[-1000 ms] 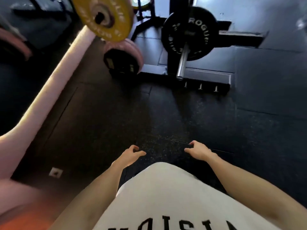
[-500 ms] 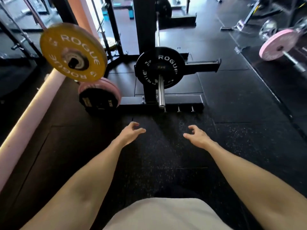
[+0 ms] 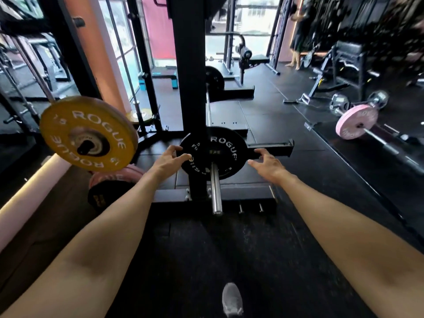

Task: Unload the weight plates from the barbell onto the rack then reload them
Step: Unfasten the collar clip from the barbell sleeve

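Observation:
A black ROGUE weight plate point(image 3: 220, 145) sits on the chrome barbell sleeve point(image 3: 216, 191), which points toward me in front of the black rack upright point(image 3: 188, 76). My left hand point(image 3: 169, 158) holds the plate's left rim, thumb on the face and fingers curled over the edge. At the plate's right rim my right hand point(image 3: 263, 160) has its fingers spread; I cannot tell whether it touches the rim. A yellow ROGUE plate point(image 3: 87, 134) hangs on a slanted bar at the left.
A pink plate and a black plate point(image 3: 107, 193) stand against the rack base at lower left. At right, a barbell with a pink plate point(image 3: 356, 121) lies on the floor. The rack's foot point(image 3: 241, 198) with small pegs lies ahead. My shoe point(image 3: 231, 299) is on the rubber floor.
I have stepped toward the rack and my view has lifted. Both hands rose from in front of my body to either side of the black plate; the left now holds its rim.

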Demonstrator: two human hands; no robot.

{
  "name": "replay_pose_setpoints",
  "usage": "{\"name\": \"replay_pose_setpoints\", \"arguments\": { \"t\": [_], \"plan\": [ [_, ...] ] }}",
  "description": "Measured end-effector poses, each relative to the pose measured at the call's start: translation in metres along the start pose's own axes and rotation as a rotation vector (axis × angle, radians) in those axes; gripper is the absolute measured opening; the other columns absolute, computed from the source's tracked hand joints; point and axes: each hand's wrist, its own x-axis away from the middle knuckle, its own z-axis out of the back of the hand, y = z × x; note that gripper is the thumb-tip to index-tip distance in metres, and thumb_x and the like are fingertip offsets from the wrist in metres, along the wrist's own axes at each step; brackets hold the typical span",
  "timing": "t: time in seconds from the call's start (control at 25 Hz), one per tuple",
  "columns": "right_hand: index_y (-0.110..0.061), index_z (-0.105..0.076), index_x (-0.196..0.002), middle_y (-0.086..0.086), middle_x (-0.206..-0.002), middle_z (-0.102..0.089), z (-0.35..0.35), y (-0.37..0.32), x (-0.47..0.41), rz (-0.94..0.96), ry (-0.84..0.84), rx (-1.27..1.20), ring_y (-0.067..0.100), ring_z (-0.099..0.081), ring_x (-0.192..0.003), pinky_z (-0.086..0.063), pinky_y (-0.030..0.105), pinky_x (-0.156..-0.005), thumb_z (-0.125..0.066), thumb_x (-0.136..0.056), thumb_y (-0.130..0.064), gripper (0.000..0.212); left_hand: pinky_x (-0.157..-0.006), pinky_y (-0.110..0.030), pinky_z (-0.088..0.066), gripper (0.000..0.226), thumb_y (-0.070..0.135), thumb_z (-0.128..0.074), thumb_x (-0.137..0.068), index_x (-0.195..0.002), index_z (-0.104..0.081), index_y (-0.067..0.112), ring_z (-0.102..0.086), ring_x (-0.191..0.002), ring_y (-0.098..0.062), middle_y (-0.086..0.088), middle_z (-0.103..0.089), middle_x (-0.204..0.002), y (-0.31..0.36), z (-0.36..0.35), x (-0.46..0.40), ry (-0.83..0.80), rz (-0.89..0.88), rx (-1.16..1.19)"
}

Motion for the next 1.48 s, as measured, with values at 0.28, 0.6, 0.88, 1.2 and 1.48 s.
{"name": "replay_pose_setpoints", "arguments": {
  "t": [0.28, 0.6, 0.88, 1.2, 1.48],
  "plan": [
    [-0.033, -0.036, -0.140, 0.006, -0.135, -0.056, -0.052, 0.022, -0.182, 0.107, 0.028, -0.032, 0.030, -0.056, -0.119, -0.039, 0.051, -0.105, -0.047, -0.094, -0.052, 0.052, -0.081, -0.033, -0.042, 0.038, 0.050, -0.049, -0.096, -0.125, -0.052, 0.025, -0.058, -0.095, -0.023, -0.006, -0.064, -0.105, -0.049, -0.049, -0.166, 0.125, -0.019, -0.005],
    [-0.028, -0.042, -0.138, 0.007, -0.125, -0.056, -0.161, 0.082, -0.344, 0.214, 0.136, -0.003, 0.028, -0.056, -0.108, -0.044, 0.037, -0.087, -0.038, -0.099, -0.046, 0.043, -0.084, -0.034, -0.037, 0.036, 0.050, -0.037, -0.101, -0.122, -0.054, 0.027, -0.055, -0.104, -0.023, -0.002, -0.061, -0.110, -0.151, -0.146, -0.304, 0.161, -0.027, -0.063],
    [-0.019, -0.056, -0.128, 0.003, -0.100, -0.063, -0.257, 0.132, -0.415, 0.325, 0.128, -0.141, 0.022, -0.060, -0.095, -0.045, 0.027, -0.084, -0.044, -0.101, -0.029, 0.031, -0.094, -0.044, -0.046, 0.034, 0.041, -0.037, -0.100, -0.107, -0.061, 0.018, -0.061, -0.101, -0.034, -0.010, -0.066, -0.099, -0.230, -0.218, -0.370, 0.219, -0.085, -0.004],
    [-0.021, -0.051, -0.140, -0.001, -0.086, -0.061, -0.314, 0.154, -0.440, 0.324, 0.067, -0.131, 0.004, -0.048, -0.054, -0.036, 0.013, -0.046, -0.040, -0.102, -0.019, 0.040, -0.082, -0.040, -0.052, 0.031, 0.033, -0.040, -0.104, -0.101, -0.063, 0.013, -0.066, -0.090, -0.033, -0.017, -0.069, -0.104, -0.259, -0.268, -0.417, 0.145, -0.108, 0.068],
    [-0.030, -0.051, -0.137, 0.008, -0.118, -0.065, -0.330, 0.156, -0.435, 0.295, 0.188, -0.019, 0.028, -0.063, -0.102, -0.050, 0.036, -0.085, -0.039, -0.098, -0.026, 0.041, -0.060, -0.026, -0.056, 0.021, 0.019, -0.044, -0.105, -0.088, -0.055, 0.013, -0.065, -0.071, -0.020, -0.012, -0.064, -0.085, -0.250, -0.295, -0.423, 0.079, -0.089, 0.363]
  ]
}}
